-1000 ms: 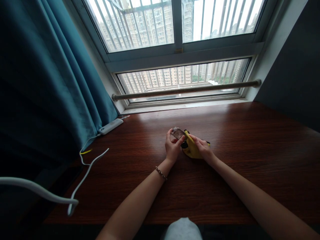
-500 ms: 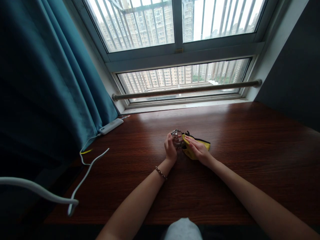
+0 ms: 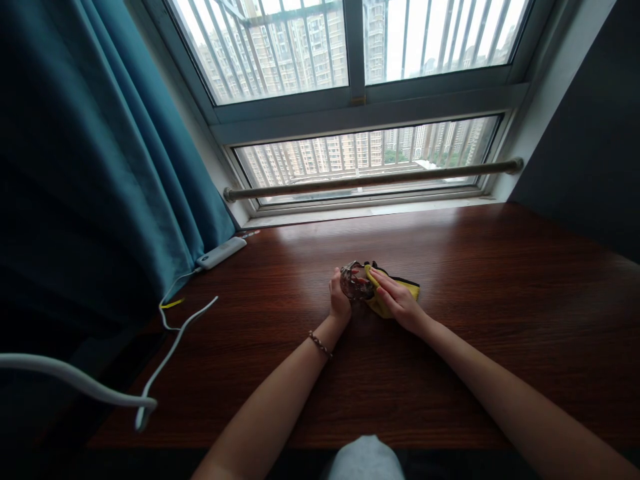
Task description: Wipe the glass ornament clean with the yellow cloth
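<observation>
Cupping my left hand (image 3: pixel 340 295) around the near-left side of a clear glassy piece (image 3: pixel 353 285), I hold it between my two hands, over the middle of the reddish-brown wooden tabletop (image 3: pixel 450 373). Some of my fingertips show through and behind it; I cannot tell whether its underside touches the wood. My right hand (image 3: pixel 400 303) holds a yellow cloth (image 3: pixel 411 289) with black edging, the fingers stretched out close together along its upper side and the thumb hidden from me. The cloth's left edge meets the right side of the glassy piece, and its far corner reaches out past my knuckles to the right. A beaded bracelet (image 3: pixel 320 344) circles my left wrist.

Well off to my left, a white oblong device (image 3: pixel 223 252) lies beside the hem of the blue curtain (image 3: pixel 145 153), with a thin white cord running from its near end. A yellow strip (image 3: pixel 173 303) crosses that cord. Nearer to me, a thicker white cable (image 3: pixel 80 385) loops into view. Beyond the tabletop, a metal rail (image 3: pixel 380 180) spans the lower window pane (image 3: pixel 320 157).
</observation>
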`<state>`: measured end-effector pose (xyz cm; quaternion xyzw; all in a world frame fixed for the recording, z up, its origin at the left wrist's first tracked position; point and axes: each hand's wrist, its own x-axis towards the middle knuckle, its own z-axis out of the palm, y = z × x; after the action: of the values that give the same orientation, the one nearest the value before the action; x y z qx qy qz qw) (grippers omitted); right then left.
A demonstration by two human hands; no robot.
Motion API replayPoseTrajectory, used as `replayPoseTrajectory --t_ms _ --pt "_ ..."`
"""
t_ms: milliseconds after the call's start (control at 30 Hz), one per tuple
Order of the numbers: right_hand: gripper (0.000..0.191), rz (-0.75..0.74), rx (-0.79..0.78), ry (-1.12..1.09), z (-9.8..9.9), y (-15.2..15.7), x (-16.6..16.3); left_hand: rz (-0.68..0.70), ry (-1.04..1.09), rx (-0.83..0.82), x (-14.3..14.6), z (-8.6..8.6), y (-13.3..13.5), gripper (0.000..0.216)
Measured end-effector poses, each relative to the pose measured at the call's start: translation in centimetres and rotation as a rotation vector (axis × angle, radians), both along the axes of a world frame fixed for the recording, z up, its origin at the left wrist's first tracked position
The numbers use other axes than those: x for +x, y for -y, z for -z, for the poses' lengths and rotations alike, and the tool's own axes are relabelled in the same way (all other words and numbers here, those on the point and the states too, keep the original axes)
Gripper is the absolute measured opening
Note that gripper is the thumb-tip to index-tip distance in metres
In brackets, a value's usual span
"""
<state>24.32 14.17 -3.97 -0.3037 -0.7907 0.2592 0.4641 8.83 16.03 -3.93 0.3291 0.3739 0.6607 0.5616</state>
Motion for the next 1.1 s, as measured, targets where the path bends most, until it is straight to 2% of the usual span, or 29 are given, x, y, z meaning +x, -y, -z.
replayPoseTrajectory --t_ms 333,500,833,1100 --pt "0.045 0.020 -0.022 -0.038 -0.7 0.4 0.0 0.317 0.101 -0.042 -0.8 -0.9 0.1 0.056" --pt "0.044 0.031 -0.028 -0.055 -0.7 0.6 0.1 0.495 0.066 -0.128 -1.3 -1.4 0.0 0.054" --pt "0.042 0.003 0.022 -0.076 -1.5 0.9 0.1 0.441 0.035 -0.141 -0.5 -2.4 0.5 0.047" --pt "0.043 -0.039 0.177 0.102 -2.6 1.8 -0.1 0.410 0.040 -0.040 -0.4 -1.3 -0.3 0.041"
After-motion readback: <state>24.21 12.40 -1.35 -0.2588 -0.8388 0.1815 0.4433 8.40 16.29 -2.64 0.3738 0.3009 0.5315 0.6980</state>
